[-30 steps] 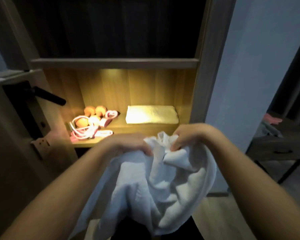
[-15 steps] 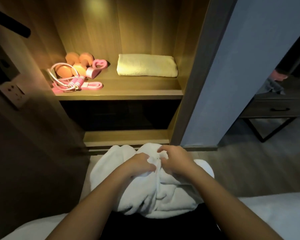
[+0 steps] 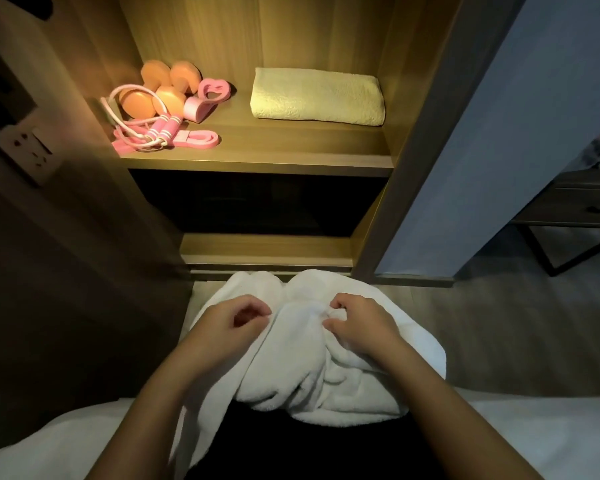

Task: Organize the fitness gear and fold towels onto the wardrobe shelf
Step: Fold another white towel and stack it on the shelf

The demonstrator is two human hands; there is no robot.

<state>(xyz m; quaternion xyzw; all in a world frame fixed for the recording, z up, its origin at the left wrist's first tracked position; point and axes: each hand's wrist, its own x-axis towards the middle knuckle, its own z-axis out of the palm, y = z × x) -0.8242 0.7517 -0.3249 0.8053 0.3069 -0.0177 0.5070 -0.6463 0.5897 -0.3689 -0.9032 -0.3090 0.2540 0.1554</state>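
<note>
Head: wooden wardrobe shelf (image 3: 291,148), grey floor (image 3: 499,323)

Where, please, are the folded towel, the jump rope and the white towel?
folded towel (image 3: 317,97), head view, middle of its top.
jump rope (image 3: 163,128), head view, a pink handle.
white towel (image 3: 309,362), head view, crumpled middle.

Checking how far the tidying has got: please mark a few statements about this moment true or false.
1. A folded towel lies on the right side of the lit shelf. True.
2. The white towel is already neatly folded. False: it is bunched and crumpled below the shelf.
3. The right hand grips the white towel. True.
4. The jump rope lies on top of the folded towel. False: it lies at the shelf's left, by the orange dumbbells, apart from the folded towel.
</note>
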